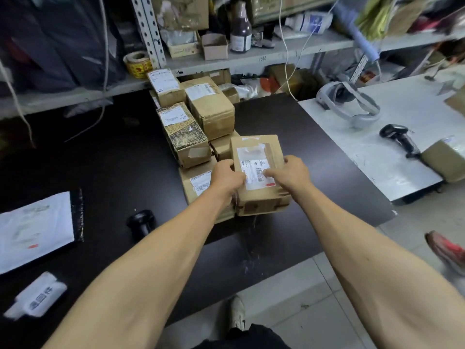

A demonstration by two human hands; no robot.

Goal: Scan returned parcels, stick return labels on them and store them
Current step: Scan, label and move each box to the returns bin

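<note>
Presently both hands are on one cardboard parcel (259, 172), which sits at the near end of a stack of brown parcels (201, 122) on the black table (113, 152). Left hand (226, 178) grips the parcel's left edge, thumb over the top face. Right hand (289, 173) holds the right edge, its fingertips (268, 174) pressing the white label (256, 172) flat. Judged from its taped, creased carton, the parcel is stiff, fairly light and not slippery; opposite side edges offer the soundest hold, sparing the label. A handheld scanner (400, 139) lies apart on the white table (377, 152).
</note>
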